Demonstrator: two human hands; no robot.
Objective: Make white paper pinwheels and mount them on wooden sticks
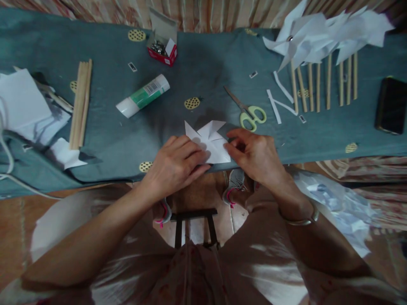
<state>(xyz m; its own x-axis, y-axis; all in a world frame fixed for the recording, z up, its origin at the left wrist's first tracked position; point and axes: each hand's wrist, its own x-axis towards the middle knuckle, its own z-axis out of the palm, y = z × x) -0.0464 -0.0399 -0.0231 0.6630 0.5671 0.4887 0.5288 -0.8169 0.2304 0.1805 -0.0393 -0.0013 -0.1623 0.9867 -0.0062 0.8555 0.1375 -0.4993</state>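
Note:
A white paper pinwheel shape [210, 140] with folded points lies near the front edge of the table's blue-green cloth [203, 63]. My left hand [174, 163] lies on its left part, fingers pressed flat on the paper. My right hand [252, 154] is at its right edge, with fingers curled and pinching the paper's corner. Just beyond the paper lie scissors with pale green handles [249, 113] and a white and green glue stick [143, 95].
A red box of pins [163, 46] stands open at the back. Wooden sticks [81, 103] and white paper sheets [25, 103] lie at left. Finished paper pinwheels on sticks [321, 51] fill the right; a black phone [391, 106] lies far right. Paper strips [280, 103] lie by the scissors.

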